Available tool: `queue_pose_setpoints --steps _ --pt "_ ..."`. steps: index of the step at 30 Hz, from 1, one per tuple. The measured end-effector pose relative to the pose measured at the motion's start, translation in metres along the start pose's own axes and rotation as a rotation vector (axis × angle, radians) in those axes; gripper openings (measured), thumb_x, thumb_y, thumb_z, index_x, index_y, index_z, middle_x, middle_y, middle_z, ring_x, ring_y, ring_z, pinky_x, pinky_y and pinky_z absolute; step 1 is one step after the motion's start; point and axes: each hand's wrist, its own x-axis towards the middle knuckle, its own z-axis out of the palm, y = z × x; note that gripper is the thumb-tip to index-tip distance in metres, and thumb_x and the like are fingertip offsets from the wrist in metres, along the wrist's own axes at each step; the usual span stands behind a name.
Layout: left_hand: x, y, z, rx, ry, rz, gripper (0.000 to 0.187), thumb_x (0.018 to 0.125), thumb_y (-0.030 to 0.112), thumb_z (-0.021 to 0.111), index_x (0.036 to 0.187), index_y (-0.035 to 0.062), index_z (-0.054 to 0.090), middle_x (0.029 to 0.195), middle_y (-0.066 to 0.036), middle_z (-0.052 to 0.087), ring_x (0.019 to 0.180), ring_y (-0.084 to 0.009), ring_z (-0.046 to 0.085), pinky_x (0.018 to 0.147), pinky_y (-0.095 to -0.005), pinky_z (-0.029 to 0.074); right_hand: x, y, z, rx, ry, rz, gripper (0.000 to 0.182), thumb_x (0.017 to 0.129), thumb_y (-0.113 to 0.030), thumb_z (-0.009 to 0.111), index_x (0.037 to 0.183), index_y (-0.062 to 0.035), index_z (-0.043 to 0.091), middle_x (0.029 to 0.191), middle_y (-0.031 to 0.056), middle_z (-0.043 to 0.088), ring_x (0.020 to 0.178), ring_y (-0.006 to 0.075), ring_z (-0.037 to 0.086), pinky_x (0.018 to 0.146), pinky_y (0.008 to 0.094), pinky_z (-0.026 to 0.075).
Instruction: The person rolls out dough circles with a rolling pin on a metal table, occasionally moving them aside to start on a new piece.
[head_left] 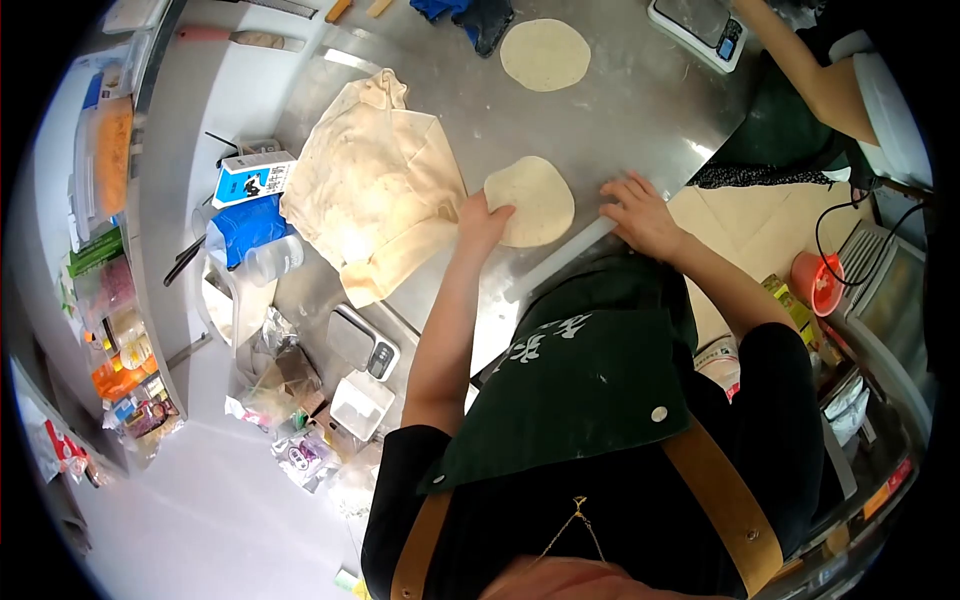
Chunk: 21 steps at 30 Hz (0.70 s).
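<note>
Your left hand (483, 222) and right hand (640, 212) both press down on a white rolling pin (562, 258), palms flat with fingers spread over its two ends. The pin lies at the near edge of a flattened dough round (531, 200) on the steel tabletop (640, 110), beside a cream cloth (375, 185). A second dough round (545, 54) lies farther off, near a scale (697, 28) and a co-worker's arm (812, 75).
</note>
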Motion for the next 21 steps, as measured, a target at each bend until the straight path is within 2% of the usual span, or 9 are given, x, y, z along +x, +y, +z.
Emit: queue_pose_setpoints --steps 1,4,7,10,13,16,19,21 --pt "0.007 -0.019 0.006 0.101 0.013 0.041 0.031 0.077 0.007 0.065 0.108 0.0014 0.062 0.099 -0.02 0.067 0.095 -0.0365 0.063 0.08 -0.0417 0.05 0.005 -0.001 -0.001 0.007 0.001 0.008 0.031 0.068 -0.018 0.073 0.095 -0.0121 0.06 0.115 0.0091 0.053 0.117 0.0277 0.047 0.11 0.0456 0.027" --pt "0.005 -0.027 0.014 0.233 0.026 0.006 0.034 0.078 0.007 0.064 0.111 0.0008 0.06 0.104 -0.021 0.065 0.1 -0.0378 0.061 0.084 -0.0409 0.049 0.035 0.002 0.008 -0.02 -0.025 -0.043 0.031 0.071 -0.021 0.072 0.097 -0.0106 0.06 0.114 0.0089 0.054 0.115 0.0276 0.048 0.109 0.0453 0.028" --pt "0.005 -0.032 0.011 0.192 -0.021 0.002 0.034 0.079 0.007 0.063 0.113 0.0002 0.059 0.107 -0.02 0.065 0.102 -0.0341 0.061 0.085 -0.0385 0.048 0.064 -0.003 0.016 -0.043 -0.086 -0.011 0.035 0.075 -0.028 0.069 0.1 -0.007 0.059 0.118 0.0116 0.053 0.117 0.0294 0.047 0.108 0.0462 0.029" --pt "0.008 -0.028 0.005 -0.09 -0.082 -0.129 0.034 0.08 0.008 0.063 0.113 -0.0009 0.059 0.104 -0.017 0.066 0.097 -0.0256 0.063 0.082 -0.0347 0.048 0.081 -0.002 0.046 -0.13 0.219 0.042 0.041 0.079 -0.031 0.064 0.107 -0.0028 0.057 0.125 0.0156 0.051 0.121 0.0319 0.045 0.107 0.0483 0.029" --pt "0.021 -0.041 0.003 -0.38 -0.047 -0.175 0.033 0.08 0.009 0.065 0.111 -0.0027 0.061 0.099 -0.013 0.068 0.092 -0.0173 0.063 0.078 -0.0307 0.048 0.068 -0.009 0.06 -0.156 0.254 0.159 0.045 0.084 -0.029 0.058 0.118 -0.0004 0.053 0.134 0.0184 0.046 0.127 0.0335 0.041 0.107 0.0501 0.028" --pt "0.042 -0.056 0.002 -0.577 -0.07 -0.158 0.029 0.078 0.01 0.068 0.103 -0.0035 0.066 0.093 -0.01 0.069 0.084 -0.0155 0.063 0.073 -0.0302 0.049 0.056 -0.013 0.061 -0.191 0.207 0.178 0.048 0.086 -0.026 0.054 0.126 0.0003 0.05 0.138 0.019 0.043 0.13 0.0337 0.039 0.108 0.0508 0.027" --pt "0.062 -0.052 -0.007 -0.354 -0.212 -0.18 0.032 0.079 0.01 0.069 0.107 -0.0042 0.066 0.095 -0.009 0.068 0.084 -0.0144 0.062 0.074 -0.0283 0.049 0.111 -0.006 0.062 -0.208 0.134 0.301 0.051 0.086 -0.028 0.054 0.128 0.0003 0.048 0.141 0.0196 0.039 0.133 0.0338 0.036 0.109 0.0509 0.026" --pt "0.065 -0.045 -0.01 -0.209 -0.277 -0.169 0.031 0.078 0.012 0.07 0.106 -0.0028 0.067 0.094 -0.008 0.069 0.084 -0.015 0.063 0.074 -0.0289 0.049 0.129 -0.004 0.064 -0.224 0.175 0.26 0.052 0.085 -0.029 0.055 0.129 -0.0004 0.048 0.142 0.0191 0.038 0.133 0.0335 0.035 0.11 0.0507 0.025"
